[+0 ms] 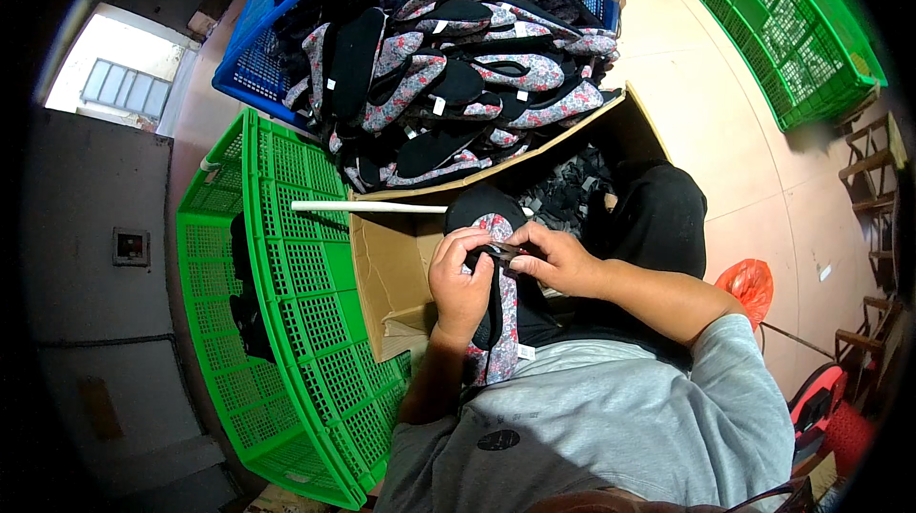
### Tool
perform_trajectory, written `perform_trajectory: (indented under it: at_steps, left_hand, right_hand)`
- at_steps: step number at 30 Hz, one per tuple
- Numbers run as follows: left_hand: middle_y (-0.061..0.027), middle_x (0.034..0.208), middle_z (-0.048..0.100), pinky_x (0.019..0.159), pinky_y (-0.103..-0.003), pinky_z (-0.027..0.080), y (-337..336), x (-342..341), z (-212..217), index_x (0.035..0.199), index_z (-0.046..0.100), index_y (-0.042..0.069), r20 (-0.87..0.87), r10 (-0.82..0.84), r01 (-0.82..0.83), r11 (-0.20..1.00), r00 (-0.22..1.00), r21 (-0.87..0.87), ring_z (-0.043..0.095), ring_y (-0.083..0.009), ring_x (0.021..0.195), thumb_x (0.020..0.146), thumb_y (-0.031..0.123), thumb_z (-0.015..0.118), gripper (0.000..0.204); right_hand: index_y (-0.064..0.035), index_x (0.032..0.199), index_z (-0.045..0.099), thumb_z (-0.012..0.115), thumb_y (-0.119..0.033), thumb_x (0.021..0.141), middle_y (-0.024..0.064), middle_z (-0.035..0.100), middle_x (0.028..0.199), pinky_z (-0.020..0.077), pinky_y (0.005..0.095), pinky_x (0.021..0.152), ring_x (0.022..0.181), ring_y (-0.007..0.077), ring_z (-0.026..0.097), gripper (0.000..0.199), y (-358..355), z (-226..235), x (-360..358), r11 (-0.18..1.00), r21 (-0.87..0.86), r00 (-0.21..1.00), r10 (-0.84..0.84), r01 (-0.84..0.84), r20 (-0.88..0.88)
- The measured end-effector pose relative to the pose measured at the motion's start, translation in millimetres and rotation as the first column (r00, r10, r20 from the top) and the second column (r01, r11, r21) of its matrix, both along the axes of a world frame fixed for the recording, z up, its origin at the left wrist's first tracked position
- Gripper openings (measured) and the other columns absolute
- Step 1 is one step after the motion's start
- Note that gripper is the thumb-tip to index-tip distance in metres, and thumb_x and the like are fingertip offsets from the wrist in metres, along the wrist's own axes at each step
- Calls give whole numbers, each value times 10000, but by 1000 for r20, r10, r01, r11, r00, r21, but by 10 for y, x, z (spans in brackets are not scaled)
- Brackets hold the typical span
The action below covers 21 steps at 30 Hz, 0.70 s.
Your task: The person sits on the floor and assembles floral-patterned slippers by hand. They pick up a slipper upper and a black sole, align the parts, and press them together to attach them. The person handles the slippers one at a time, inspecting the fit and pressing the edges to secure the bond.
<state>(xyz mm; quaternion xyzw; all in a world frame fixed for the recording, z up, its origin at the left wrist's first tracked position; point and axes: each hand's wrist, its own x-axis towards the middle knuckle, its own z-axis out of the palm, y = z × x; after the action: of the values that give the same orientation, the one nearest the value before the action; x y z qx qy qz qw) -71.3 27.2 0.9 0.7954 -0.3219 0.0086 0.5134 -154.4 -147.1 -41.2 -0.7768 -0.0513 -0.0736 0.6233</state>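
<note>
A floral slipper with black parts (507, 308) lies lengthwise over my lap, a small white tag at its near end. My left hand (460, 282) is closed on the slipper's edge, thumb and fingers pinched together. Close against it, my right hand (553, 260) is closed around a small dark tool (504, 251) that looks like thread snips. The tool's tips meet the slipper's edge between my fingers, which partly hide them. Just beyond my hands, a white stick (367, 208) reaches across an open cardboard box (389, 270).
A heap of similar slippers (458, 83) fills a blue crate (250, 69) ahead. Dark scraps (568, 193) lie in the cardboard box. A green crate (315, 322) stands at left, another green crate (773, 26) at far right. A red plastic bag (746, 289) sits beside my right elbow.
</note>
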Motion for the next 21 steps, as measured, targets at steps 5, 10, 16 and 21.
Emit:
perform_trajectory:
  at_steps: [5,10,16,21]
  left_hand:
    - [-132,991,685,918,-342,498,-21,-1,11,928,657,-5,44,-4,3,1000,999,20,659,-252,970,736,-98,613,218]
    - [-133,980,685,907,-345,503,-18,6,15,920,657,-2,65,-4,2,999,998,36,660,-256,961,734,-98,620,212]
    - [-134,970,686,894,-350,508,-26,5,30,911,656,0,94,1,-6,999,996,54,662,-265,950,734,-91,629,201]
    - [-129,955,684,857,-371,517,-37,10,24,888,657,15,118,9,-15,999,993,47,655,-302,925,703,-68,651,203]
  right_hand:
    - [-56,1107,578,630,-274,954,147,684,978,523,395,763,898,333,683,272,2,29,-3,1000,31,999,-1,3,-51]
    - [-65,1089,582,645,-272,938,149,692,959,525,411,738,872,352,680,263,4,61,5,998,-61,999,-29,28,-18]
    - [-65,1075,588,654,-271,930,149,696,949,526,419,724,855,360,680,260,5,98,-3,995,-91,998,-43,39,-42]
    - [-61,1063,592,660,-267,925,152,696,942,526,418,714,850,359,680,257,22,68,-3,996,-68,998,-54,52,-24]
